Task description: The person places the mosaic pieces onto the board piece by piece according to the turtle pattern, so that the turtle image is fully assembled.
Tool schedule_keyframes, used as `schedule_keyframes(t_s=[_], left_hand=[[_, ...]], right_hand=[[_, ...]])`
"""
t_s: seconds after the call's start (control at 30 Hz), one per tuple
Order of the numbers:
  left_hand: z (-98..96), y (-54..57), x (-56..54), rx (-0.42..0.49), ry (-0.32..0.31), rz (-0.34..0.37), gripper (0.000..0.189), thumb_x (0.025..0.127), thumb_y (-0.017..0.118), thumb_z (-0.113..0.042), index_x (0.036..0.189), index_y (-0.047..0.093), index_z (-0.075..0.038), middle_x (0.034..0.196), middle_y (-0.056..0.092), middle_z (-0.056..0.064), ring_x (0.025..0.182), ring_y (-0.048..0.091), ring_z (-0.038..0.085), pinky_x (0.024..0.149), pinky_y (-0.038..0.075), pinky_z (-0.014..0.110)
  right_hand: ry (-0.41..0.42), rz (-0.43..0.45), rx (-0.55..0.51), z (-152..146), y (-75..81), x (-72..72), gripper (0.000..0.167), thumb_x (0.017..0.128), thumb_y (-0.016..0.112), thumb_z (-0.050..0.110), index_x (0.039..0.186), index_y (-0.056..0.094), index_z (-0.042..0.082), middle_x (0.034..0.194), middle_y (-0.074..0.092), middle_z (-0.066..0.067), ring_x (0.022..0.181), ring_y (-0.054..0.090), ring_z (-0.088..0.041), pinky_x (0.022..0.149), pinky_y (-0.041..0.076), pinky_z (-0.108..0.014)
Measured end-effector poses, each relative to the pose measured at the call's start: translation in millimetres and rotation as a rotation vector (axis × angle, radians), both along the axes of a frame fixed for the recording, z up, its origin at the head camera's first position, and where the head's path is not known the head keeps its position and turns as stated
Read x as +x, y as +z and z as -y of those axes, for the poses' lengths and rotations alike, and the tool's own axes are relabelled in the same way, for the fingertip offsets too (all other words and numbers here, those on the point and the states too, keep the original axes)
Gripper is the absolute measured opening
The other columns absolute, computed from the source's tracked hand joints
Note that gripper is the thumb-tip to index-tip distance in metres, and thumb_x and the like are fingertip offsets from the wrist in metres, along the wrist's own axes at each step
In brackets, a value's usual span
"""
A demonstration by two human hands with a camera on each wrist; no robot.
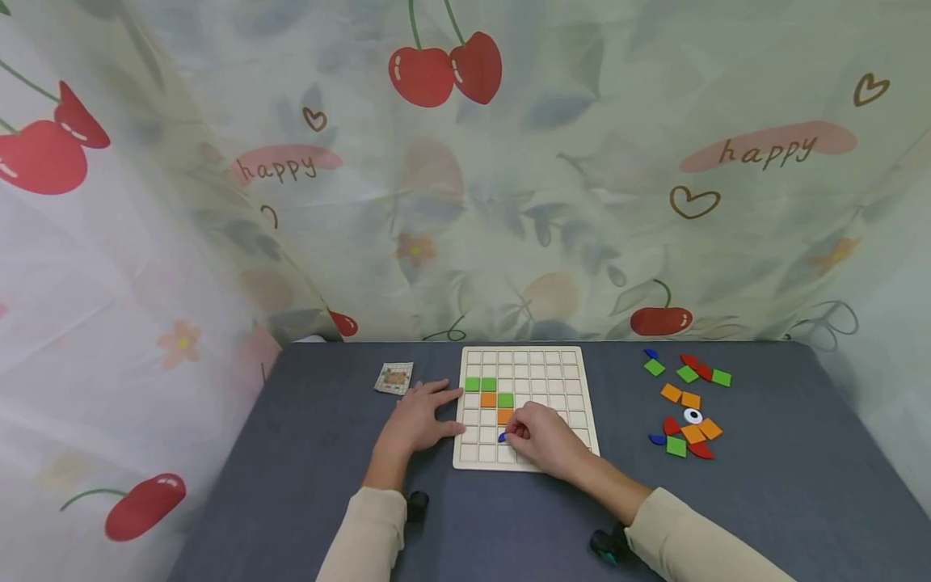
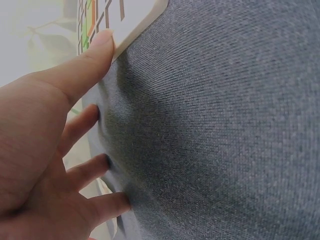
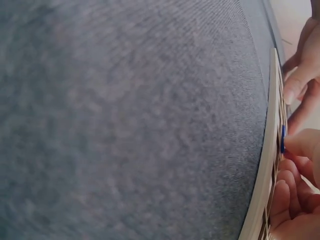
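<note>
A pale wooden grid board (image 1: pixel 560 388) lies on the dark cloth-covered table. On its left part sit green squares (image 1: pixel 489 384) and orange squares (image 1: pixel 488 400) in separate cells. Over the lower part of the board, my right hand (image 1: pixel 545 440) pinches a small blue piece (image 1: pixel 502 437) between thumb and fingers; in the right wrist view the blue piece (image 3: pixel 283 139) shows edge-on at the thumb. My left hand (image 1: pixel 418 416) rests at the board's left edge, fingers spread, its thumb touching the rim, as the left wrist view also shows.
Right of the board lie loose pieces: green squares (image 1: pixel 676 447), orange squares (image 1: pixel 710 428), red pieces (image 1: pixel 701 451), blue pieces (image 1: pixel 658 440) and a white ring-like disc (image 1: pixel 693 415) with a dark centre. A small picture card (image 1: pixel 393 377) lies left of the board. A patterned curtain (image 1: pixel 509 202) hangs behind the table.
</note>
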State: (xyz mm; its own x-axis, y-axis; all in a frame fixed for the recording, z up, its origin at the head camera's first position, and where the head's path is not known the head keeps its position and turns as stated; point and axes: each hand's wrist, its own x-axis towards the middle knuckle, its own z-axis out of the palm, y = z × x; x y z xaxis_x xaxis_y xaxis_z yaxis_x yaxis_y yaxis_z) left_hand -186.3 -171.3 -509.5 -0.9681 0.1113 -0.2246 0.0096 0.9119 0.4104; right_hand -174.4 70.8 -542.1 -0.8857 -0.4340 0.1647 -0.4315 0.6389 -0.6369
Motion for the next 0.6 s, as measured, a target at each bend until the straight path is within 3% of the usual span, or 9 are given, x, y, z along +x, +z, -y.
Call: schedule_keyframes(t_s=[0.3, 0.43, 0.6], left_hand=[[-1.7, 1.3, -1.1, 0.001, 0.001, 0.005, 0.067, 0.086, 0.080, -0.045, 0.147, 0.056, -0.034, 0.163, 0.043, 0.002, 0.156, 0.025, 0.043, 0.123, 0.028, 0.065], [-2.1, -0.1, -0.6, 0.007, -0.009, 0.001, 0.066, 0.087, 0.080, -0.044, 0.147, 0.057, -0.032, 0.162, 0.043, 0.003, 0.156, 0.026, 0.043, 0.123, 0.028, 0.065], [-1.2, -1.1, -0.4, 0.003, -0.001, -0.001, 0.067, 0.086, 0.080, -0.044, 0.148, 0.056, -0.032, 0.163, 0.043, 0.003, 0.156, 0.025, 0.043, 0.123, 0.028, 0.065]], right_hand=[[0.039, -0.031, 0.033, -2.6, 4.4, 1.5, 0.007, 0.085, 0.077, 0.014, 0.081, 0.072, 0.016, 0.076, 0.057, 0.007, 0.068, 0.047, -0.003, 0.063, 0.044, -0.017], [0.042, -0.160, 0.105, -6.5, 8.7, 4.7, 0.007, 0.088, 0.078, 0.019, 0.091, 0.074, 0.014, 0.083, 0.060, 0.004, 0.076, 0.049, -0.006, 0.068, 0.048, -0.022], [0.010, -0.347, 0.271, -14.8, 16.6, 7.5, 0.021, 0.092, 0.075, 0.032, 0.106, 0.074, 0.017, 0.097, 0.064, 0.001, 0.085, 0.056, -0.014, 0.076, 0.052, -0.031]])
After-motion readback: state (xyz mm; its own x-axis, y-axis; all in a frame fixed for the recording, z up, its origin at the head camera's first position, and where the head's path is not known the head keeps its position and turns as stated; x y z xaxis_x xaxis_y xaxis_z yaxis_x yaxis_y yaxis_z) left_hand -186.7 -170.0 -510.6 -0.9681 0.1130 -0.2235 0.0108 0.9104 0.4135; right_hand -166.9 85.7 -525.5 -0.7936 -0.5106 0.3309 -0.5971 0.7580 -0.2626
